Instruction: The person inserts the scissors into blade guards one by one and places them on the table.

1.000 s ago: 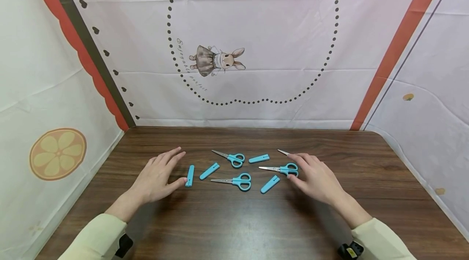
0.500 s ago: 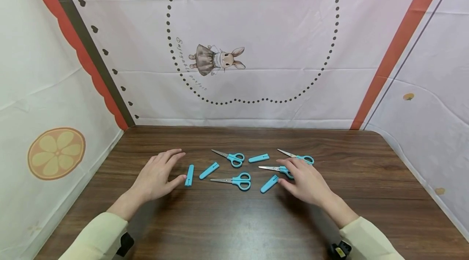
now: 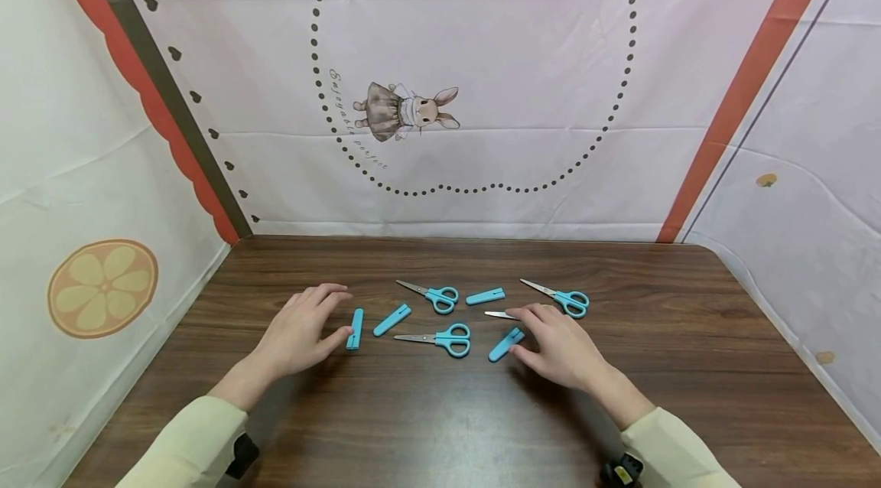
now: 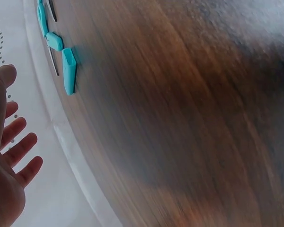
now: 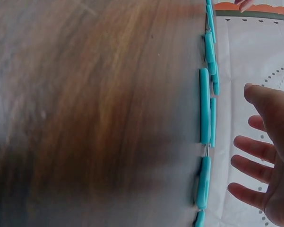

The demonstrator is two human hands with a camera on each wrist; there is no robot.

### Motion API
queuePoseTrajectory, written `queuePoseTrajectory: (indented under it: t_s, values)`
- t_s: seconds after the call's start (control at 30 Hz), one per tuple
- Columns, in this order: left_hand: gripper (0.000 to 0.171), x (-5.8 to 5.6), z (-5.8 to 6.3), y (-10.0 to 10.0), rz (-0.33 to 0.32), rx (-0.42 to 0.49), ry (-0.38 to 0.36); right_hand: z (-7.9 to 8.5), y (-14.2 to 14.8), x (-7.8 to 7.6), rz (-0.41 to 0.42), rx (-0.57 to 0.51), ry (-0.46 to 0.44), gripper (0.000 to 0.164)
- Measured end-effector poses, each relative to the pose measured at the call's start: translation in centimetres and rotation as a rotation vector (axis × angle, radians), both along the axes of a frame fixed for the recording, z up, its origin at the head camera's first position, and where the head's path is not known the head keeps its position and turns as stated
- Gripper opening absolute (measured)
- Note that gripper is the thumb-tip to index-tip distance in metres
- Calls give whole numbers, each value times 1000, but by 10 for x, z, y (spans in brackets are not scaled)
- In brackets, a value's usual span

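Observation:
Several pairs of blue-handled scissors and several blue blade covers lie apart on the table. My left hand (image 3: 299, 335), fingers spread, hovers beside the leftmost cover (image 3: 355, 329); the left wrist view shows a gap between hand and cover (image 4: 69, 71). Over one pair of scissors (image 3: 499, 315) my right hand (image 3: 560, 346) is held with fingers extended, hiding its handles; only the blade tip shows. Its thumb is over the end of the front right cover (image 3: 505, 346). The right wrist view has the fingers raised off the scissors and covers (image 5: 204, 106).
Other scissors lie at the back (image 3: 442, 299), in the middle (image 3: 453, 339) and at the right (image 3: 573, 304). Two more covers sit at centre left (image 3: 392, 320) and at the back (image 3: 485, 296). A printed white cloth (image 3: 523, 75) hangs behind the brown wooden table (image 3: 413, 427).
My right hand has moved left and slightly toward me, from the right-hand scissors to above the neighbouring pair and the front right cover. My left hand has barely shifted; the scissors and covers lie unmoved.

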State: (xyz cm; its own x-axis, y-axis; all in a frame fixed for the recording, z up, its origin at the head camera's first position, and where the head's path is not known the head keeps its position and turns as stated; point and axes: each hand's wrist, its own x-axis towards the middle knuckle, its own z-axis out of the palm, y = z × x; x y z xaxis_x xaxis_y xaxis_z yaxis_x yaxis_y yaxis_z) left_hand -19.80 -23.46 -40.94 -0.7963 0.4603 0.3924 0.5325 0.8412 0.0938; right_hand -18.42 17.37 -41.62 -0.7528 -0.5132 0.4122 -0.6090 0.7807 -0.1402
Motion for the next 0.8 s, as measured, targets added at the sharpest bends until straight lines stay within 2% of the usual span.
queuePoseTrajectory:
  t_s: [0.43,0.8]
  values:
    - [42,0,-5,12,-36,41,-64,-2,-13,1,-20,4,-58,47]
    - [41,-3,-8,15,-42,41,-61,-3,-25,2,-23,5,-84,49]
